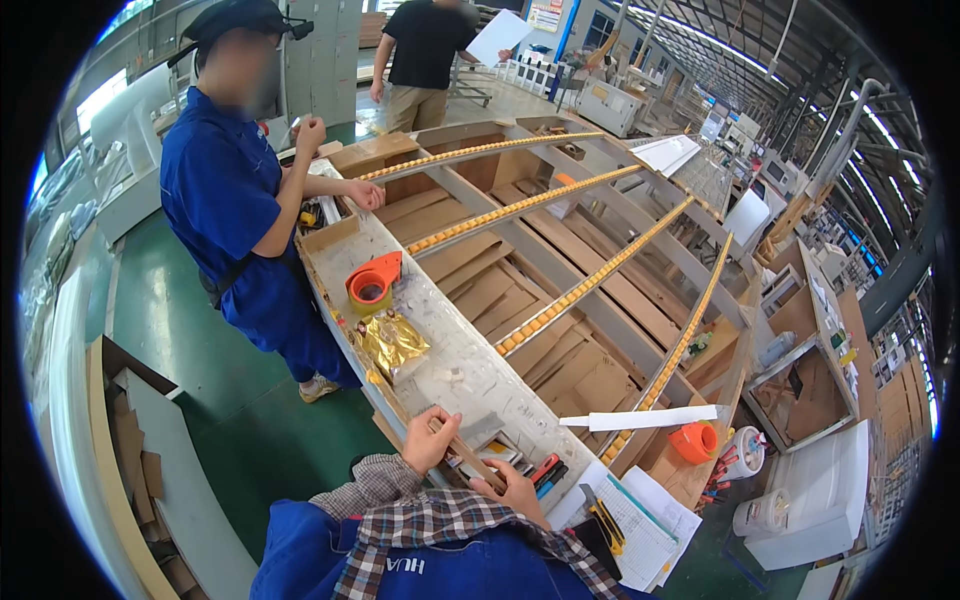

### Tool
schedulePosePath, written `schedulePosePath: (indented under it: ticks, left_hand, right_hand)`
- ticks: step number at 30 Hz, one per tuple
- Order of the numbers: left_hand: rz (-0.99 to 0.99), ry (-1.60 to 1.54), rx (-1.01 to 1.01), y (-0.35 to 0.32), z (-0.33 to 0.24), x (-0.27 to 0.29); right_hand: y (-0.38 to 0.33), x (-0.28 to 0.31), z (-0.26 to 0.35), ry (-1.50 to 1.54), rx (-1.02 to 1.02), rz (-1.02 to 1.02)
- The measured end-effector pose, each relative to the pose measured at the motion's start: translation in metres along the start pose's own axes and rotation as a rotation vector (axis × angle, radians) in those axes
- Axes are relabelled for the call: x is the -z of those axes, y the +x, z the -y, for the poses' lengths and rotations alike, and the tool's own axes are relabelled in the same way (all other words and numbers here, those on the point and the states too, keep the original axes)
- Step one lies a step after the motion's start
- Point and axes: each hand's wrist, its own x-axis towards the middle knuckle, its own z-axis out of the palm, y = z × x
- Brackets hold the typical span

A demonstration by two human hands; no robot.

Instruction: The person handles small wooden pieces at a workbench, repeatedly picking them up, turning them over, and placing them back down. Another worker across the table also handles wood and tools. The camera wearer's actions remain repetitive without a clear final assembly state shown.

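Head view, left hand [430, 440], right hand [518, 490] gripping wooden strip [470, 462]

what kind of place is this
Most likely a factory floor, at a packing or assembly station. A long workbench runs beside sloped roller rails, with an orange tape dispenser on it. Behind stretch machines and a high steel roof. A worker in blue overalls stands alongside.

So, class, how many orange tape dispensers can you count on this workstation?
2. One tape dispenser sits on the speckled bench top near the person in blue; the other dispenser lies at the bench's right end. Others may be hidden.
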Motion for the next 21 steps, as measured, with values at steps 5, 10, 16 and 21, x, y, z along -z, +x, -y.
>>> schedulePosePath:
  ticks: [5,10,16,21]
  left_hand:
    - [0.074,0.054,0.008,0.002,0.017,0.002]
    - [0.264,-0.003,-0.062,0.002,0.005,0.011]
    - [0.399,-0.149,0.034,0.013,0.008,0.009]
    - [0.490,-0.096,0.158,0.029,0.014,0.006]
  right_hand:
    - [-0.002,0.003,0.003,-0.076,-0.035,0.025]
    - [0.002,0.020,0.020,-0.122,0.062,-0.091]
    - [0.011,0.029,0.007,-0.044,-0.006,-0.232]
    - [0.006,0.030,-0.011,-0.082,0.016,-0.225]
